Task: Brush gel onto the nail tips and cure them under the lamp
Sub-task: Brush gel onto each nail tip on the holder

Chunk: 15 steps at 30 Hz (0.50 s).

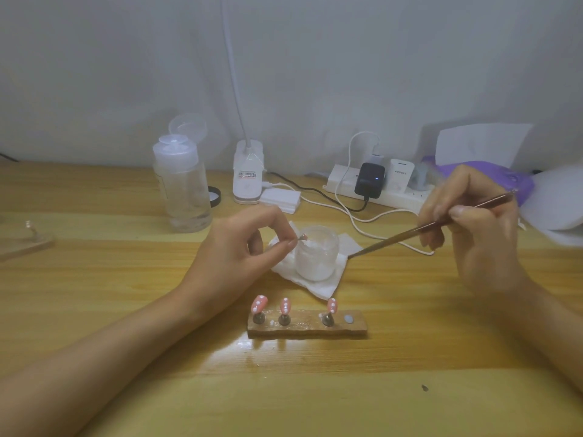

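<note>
My left hand [243, 247] pinches a small nail tip on its stand [302, 237] between thumb and forefinger, just over the rim of a small jar [317, 253] with white contents. My right hand [470, 225] grips a thin reddish-brown brush [419, 230] like a pen; its tip points down-left and ends just right of the jar. A wooden holder [307, 331] lies in front of the jar with three pink, white-dotted nail tips [285, 305] standing on it. A white curing lamp [558, 200] sits at the right edge, partly out of view.
The jar stands on a folded white tissue [318, 287]. At the back are a clear pump bottle [183, 187], a white desk-lamp base [247, 176], a power strip [378, 190] with chargers and trailing white cables, and a purple object [517, 181]. A clear item [28, 239] lies far left.
</note>
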Each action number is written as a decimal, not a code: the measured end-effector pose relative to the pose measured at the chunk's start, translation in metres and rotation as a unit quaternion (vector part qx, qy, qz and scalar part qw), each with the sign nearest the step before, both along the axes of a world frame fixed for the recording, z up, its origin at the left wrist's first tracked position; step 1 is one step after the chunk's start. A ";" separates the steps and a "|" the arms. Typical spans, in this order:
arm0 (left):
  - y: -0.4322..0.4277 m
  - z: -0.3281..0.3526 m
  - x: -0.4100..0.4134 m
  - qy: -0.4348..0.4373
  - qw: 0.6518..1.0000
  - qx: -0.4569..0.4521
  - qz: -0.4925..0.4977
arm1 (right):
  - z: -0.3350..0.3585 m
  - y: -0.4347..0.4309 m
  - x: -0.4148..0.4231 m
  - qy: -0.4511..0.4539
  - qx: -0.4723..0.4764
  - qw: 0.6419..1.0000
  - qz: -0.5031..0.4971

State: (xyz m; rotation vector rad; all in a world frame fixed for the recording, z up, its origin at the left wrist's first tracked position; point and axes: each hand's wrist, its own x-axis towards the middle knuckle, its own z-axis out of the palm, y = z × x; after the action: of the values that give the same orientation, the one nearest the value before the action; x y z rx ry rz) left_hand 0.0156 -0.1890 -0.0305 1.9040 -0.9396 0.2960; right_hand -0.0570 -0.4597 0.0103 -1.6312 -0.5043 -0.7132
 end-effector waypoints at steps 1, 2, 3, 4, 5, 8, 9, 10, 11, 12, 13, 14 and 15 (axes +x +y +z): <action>0.000 0.000 0.000 -0.001 1.000 0.001 0.000 | 0.001 -0.001 0.000 0.002 0.019 1.000 0.000; 0.000 0.000 0.000 -0.003 1.000 0.002 0.000 | 0.002 0.000 0.001 0.007 0.046 0.999 -0.003; 0.000 0.000 0.000 -0.005 1.000 0.003 0.000 | 0.001 0.001 0.003 0.020 0.078 0.997 -0.011; 0.000 0.000 0.000 -0.007 1.000 0.004 0.000 | 0.001 0.004 0.004 0.046 0.113 0.992 -0.022; 0.000 0.000 0.001 -0.009 1.000 0.004 0.001 | -0.003 0.008 0.005 0.083 0.149 0.985 -0.030; 0.000 0.000 0.001 -0.008 1.000 -0.004 0.003 | -0.020 0.022 0.008 0.195 0.220 0.956 -0.022; -0.001 -0.001 0.001 -0.011 1.000 -0.005 0.004 | -0.024 0.025 0.008 0.216 0.227 0.950 -0.019; -0.001 -0.001 0.002 -0.015 1.000 -0.005 0.006 | -0.027 0.028 0.008 0.230 0.229 0.946 -0.016; -0.001 -0.001 0.002 -0.017 1.000 -0.004 0.008 | -0.028 0.029 0.008 0.237 0.227 0.945 -0.012; -0.001 -0.001 0.002 -0.017 1.000 -0.003 0.008 | -0.028 0.030 0.009 0.240 0.224 0.945 -0.010; -0.001 -0.001 0.002 -0.015 1.000 -0.004 0.007 | -0.028 0.031 0.009 0.240 0.222 0.945 -0.008; -0.001 -0.001 0.003 -0.015 1.000 -0.005 0.007 | -0.028 0.031 0.009 0.238 0.221 0.946 -0.008; -0.001 -0.001 0.003 -0.014 1.000 -0.005 0.006 | -0.028 0.031 0.009 0.237 0.219 0.946 -0.009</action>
State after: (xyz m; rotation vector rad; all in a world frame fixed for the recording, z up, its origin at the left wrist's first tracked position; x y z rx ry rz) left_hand 0.0184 -0.1896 -0.0317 1.9014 -0.9437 0.3341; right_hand -0.0483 -0.4282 -0.0178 -1.3208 0.0225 -0.3843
